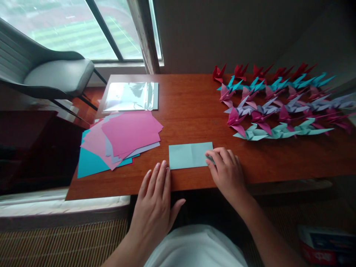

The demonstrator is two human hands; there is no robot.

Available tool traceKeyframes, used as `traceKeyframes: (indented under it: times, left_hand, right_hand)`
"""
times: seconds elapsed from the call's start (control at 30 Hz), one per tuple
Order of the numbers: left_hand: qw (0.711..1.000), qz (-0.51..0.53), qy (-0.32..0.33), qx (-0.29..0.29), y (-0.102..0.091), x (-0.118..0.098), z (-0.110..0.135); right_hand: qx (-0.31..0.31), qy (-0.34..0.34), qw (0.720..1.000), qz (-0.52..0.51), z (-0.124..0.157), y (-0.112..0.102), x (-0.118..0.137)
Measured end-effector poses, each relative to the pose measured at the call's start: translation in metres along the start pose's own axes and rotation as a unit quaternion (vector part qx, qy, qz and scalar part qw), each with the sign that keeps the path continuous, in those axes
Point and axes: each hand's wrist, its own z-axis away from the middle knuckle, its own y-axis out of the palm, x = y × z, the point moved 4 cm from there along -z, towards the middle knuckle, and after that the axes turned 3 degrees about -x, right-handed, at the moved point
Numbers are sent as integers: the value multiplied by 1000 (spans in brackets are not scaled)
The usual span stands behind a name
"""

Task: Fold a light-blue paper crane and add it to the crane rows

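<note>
A pale mint-green sheet of origami paper (190, 155), folded into a rectangle with a faint crease down its middle, lies flat near the table's front edge. My right hand (226, 168) is at the paper's right end, thumb and forefinger pinching that edge, the other fingers curled. Just off the lower left corner rests my left hand (155, 200), open, with its fingers stretched out on the table edge and its thumb apart. The left hand holds nothing.
Left on the wooden table (189, 104) lies a fanned pile of coloured paper (130, 133). Behind it is a clear-wrapped paper pack (130, 96). Rows of folded paper cranes (278, 104) stand at the right. A chair (58, 74) stands by the window.
</note>
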Motion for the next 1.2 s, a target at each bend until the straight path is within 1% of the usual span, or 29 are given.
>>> traceKeyframes:
  times: [0.1,0.17,0.23,0.33,0.43,0.5,0.6,0.73,0.83,0.93,1.07,1.2]
  left_hand:
    - [999,40,1,-20,0,-19,-12]
    - [997,73,15,-17,3,-35,-23]
    - [996,93,5,-8,9,-47,-31]
    - [996,92,-13,13,20,-57,-37]
    - [996,84,-19,27,26,-58,-35]
    - [996,82,-16,31,28,-57,-33]
    - [996,83,-10,31,28,-57,-31]
    - [996,86,-10,35,29,-56,-30]
    - [995,90,-12,39,29,-56,-29]
    - [995,96,-16,36,30,-56,-29]
    - [991,129,-15,14,25,-55,-31]
    - [974,228,-8,-3,16,-50,-32]
  right_hand:
    - [-2,-18,1000,8,1,3,-1]
    - [-5,-18,1000,12,2,4,-2]
    - [-7,-15,1000,10,2,4,-3]
    - [-9,-16,1000,11,3,1,-9]
    - [-20,-3,1000,7,6,-6,-22]
    - [-22,-4,1000,-13,6,-9,-30]
    - [-31,-12,998,-48,2,-10,-35]
    - [-64,-8,994,-84,-14,-5,-25]
    - [-50,-11,996,-77,-27,2,-13]
    - [-39,-18,996,-72,-33,4,-8]
    - [-60,-16,992,-111,-32,-2,-10]
    - [-86,-7,984,-155,-23,-18,-10]
